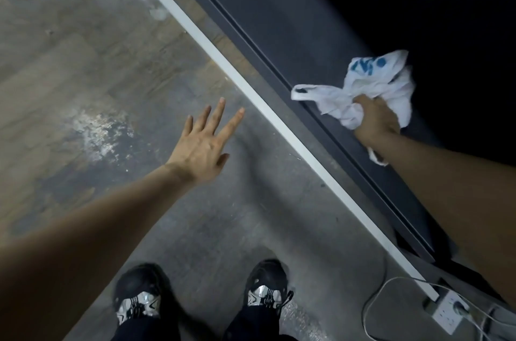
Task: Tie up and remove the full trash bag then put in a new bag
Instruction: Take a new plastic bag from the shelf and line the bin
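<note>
We look down on a grey, stained concrete floor [117, 83] that fills the left and centre of the frame, mottled with a pale worn patch at middle left. A dark slab-like surface [279, 19] with a grooved edge cuts diagonally from the top centre to the lower right, and the upper right beyond it is too dark for us to read. Along its near side runs a white strip [251, 92], also diagonal, ending at the lower right.

Our two bare forearms reach into the frame from the lower corners. At the bottom centre we see two dark shoes [139, 293] with silvery panels, standing side by side on the floor.

At the right of the frame, our right hand [375, 120] is curled tight around a crumpled white plastic bag [371, 83] with blue print; the bag bunches above the fist over the dark surface, one handle loop sticking out to the left. Our left hand [202, 145] hangs in mid-frame above the floor, fingers straight and spread wide, holding nothing.

In the lower right corner a white power strip [446, 312] lies on the floor with a plug in it, and a white cable [371, 301] loops beside it
</note>
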`<state>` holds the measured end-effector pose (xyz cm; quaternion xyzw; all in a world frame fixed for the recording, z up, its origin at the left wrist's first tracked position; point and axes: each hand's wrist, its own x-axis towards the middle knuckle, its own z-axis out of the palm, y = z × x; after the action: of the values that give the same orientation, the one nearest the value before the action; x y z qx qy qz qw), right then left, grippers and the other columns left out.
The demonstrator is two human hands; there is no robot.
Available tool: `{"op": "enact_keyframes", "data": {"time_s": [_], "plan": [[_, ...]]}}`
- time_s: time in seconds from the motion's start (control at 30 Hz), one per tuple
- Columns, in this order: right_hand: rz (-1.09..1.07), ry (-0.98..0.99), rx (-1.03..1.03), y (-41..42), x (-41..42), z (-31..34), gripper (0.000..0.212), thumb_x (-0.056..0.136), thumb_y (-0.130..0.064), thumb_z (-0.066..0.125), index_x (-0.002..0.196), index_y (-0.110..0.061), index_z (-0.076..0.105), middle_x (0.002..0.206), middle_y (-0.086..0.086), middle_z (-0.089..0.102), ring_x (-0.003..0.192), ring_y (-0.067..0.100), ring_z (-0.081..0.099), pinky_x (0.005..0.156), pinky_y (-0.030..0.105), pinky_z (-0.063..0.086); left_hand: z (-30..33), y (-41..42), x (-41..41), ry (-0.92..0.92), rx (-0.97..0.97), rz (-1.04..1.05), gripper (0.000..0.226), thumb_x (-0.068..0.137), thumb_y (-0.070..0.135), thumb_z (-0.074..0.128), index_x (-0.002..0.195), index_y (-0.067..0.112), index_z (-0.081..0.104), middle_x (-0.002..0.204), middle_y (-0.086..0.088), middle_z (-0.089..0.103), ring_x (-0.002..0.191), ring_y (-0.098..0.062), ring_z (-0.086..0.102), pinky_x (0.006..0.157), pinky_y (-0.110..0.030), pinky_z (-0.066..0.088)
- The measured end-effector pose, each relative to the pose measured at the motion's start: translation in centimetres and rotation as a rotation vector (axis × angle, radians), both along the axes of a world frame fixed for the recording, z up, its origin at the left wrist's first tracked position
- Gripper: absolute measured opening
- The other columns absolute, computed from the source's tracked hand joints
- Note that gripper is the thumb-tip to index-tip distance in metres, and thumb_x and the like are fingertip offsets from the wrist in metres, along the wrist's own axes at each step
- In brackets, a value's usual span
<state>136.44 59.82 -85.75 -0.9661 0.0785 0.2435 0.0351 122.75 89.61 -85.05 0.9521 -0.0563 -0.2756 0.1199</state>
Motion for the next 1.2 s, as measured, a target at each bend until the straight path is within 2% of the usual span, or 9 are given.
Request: {"op": "enact_keyframes", "data": {"time_s": [0.1,0.2,0.4,0.6,0.67,0.77,0.83,0.97,1.2], "plan": [[0.027,0.203,0.12,1.9,-1.8,3.0,0.035,0.09,-0.01,0.049,0.125,-0.014,0.055,0.126,0.016,0.056,0.111,0.034,0.054,0.078,0.027,0.037,2.8,-0.1,-0.5,0.028,0.016,0.004,0.088,0.097,0.033,0.046,0.144,0.032,-0.028,0.156,-0.011,-0.025,0.147,-0.033,-0.008,0.119,-0.048,0.006],[0.204,0.344,0.143,4.3,-4.1,6.4,0.054,0.085,0.002,0.049,0.132,-0.025,0.049,0.133,0.01,0.051,0.112,0.032,0.053,0.075,0.023,0.037,6.0,-0.2,-1.3,0.044,0.002,0.024,0.09,0.096,0.035,0.048,0.144,0.032,-0.029,0.156,-0.011,-0.026,0.147,-0.033,-0.009,0.119,-0.049,0.006],[0.344,0.288,0.273,10.9,-8.0,14.1,0.061,0.082,0.003,0.052,0.135,-0.028,0.045,0.136,0.005,0.046,0.121,0.028,0.047,0.093,0.03,0.044,12.8,-0.1,-3.0,0.079,-0.024,0.043,0.098,0.091,0.041,0.055,0.145,0.031,-0.027,0.155,-0.008,-0.028,0.147,-0.03,-0.012,0.118,-0.048,-0.001],[0.345,0.277,0.429,17.4,-11.6,23.5,0.069,0.082,0.002,0.043,0.138,-0.037,0.031,0.133,-0.001,0.049,0.115,0.026,0.05,0.088,0.033,0.046,21.3,3.0,-4.8,0.053,-0.005,0.148,0.109,0.082,0.057,0.059,0.147,0.028,-0.022,0.157,-0.006,-0.024,0.148,-0.029,-0.009,0.116,-0.055,-0.004],[0.375,0.293,0.443,19.4,-12.9,26.7,0.069,0.083,-0.002,0.042,0.138,-0.037,0.02,0.116,0.003,0.057,0.096,0.029,0.057,0.076,0.033,0.046,23.9,4.3,-6.0,0.061,-0.009,0.181,0.108,0.08,0.064,0.055,0.148,0.025,-0.019,0.158,-0.008,-0.019,0.148,-0.027,-0.005,0.115,-0.056,-0.003],[0.453,0.354,0.46,22.4,-14.1,31.7,0.064,0.082,-0.004,0.039,0.135,-0.034,0.017,0.111,0.006,0.059,0.09,0.031,0.058,0.077,0.036,0.05,28.0,6.1,-7.8,0.066,-0.039,0.229,0.097,0.084,0.056,0.054,0.151,0.026,-0.01,0.159,-0.01,0.007,0.145,-0.025,0.016,0.116,-0.047,0.014],[0.509,0.378,0.457,24.3,-14.2,35.0,0.058,0.083,-0.003,0.036,0.13,-0.035,0.025,0.1,0.003,0.058,0.087,0.027,0.058,0.074,0.035,0.049,30.8,7.6,-8.8,0.02,-0.058,0.271,0.081,0.088,0.04,0.055,0.151,0.028,0.006,0.143,-0.007,0.036,0.129,-0.026,0.04,0.099,-0.036,0.036],[0.675,0.273,0.464,28.8,-13.0,41.2,0.045,0.086,0.0,0.042,0.12,-0.027,0.052,0.124,-0.003,0.053,0.111,0.02,0.054,0.09,0.03,0.043,37.0,12.4,-10.3,-0.032,-0.071,0.412,0.037,0.092,0.019,0.047,0.129,0.021,0.046,0.117,-0.007,0.052,0.103,-0.032,0.056,0.073,-0.037,0.045],[0.872,-0.048,0.255,40.1,-12.9,53.5,0.035,0.085,-0.003,0.042,0.103,-0.024,0.064,0.108,-0.001,0.059,0.097,0.026,0.059,0.069,0.03,0.041,50.6,22.9,-14.5,-0.245,0.026,0.586,0.03,0.089,0.012,0.049,0.118,0.018,0.046,0.11,-0.004,0.054,0.089,-0.03,0.058,0.056,-0.033,0.032]]}}
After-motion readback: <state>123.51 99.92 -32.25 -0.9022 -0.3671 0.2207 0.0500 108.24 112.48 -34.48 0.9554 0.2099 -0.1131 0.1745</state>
